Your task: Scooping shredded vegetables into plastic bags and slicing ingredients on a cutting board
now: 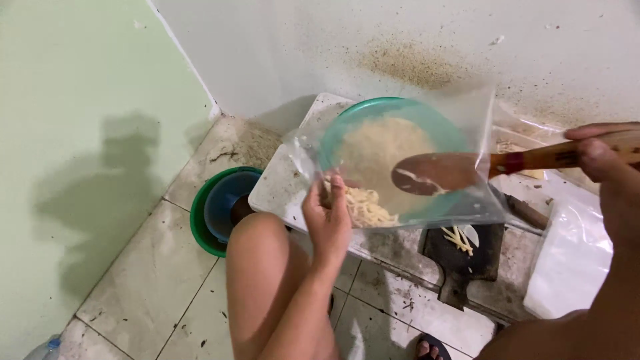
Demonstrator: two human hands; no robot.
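My left hand [328,215] pinches the lower edge of a clear plastic bag [460,147] held open above a teal bowl [390,113]. Pale shredded strands [367,207] sit in the bag near my fingers, and more of the pale heap shows through the plastic. My right hand [603,157] grips the handle of a wooden spatula [440,172], whose blade reaches inside the bag. The bowl's lower part is hidden behind the bag.
A white board [283,187] lies under the bowl. A dark cutting board [460,263] carries a few pale strips. Stacked green and blue basins [223,207] stand on the tiled floor at left. Plastic sheets [567,260] lie at right. My knee [257,267] is below.
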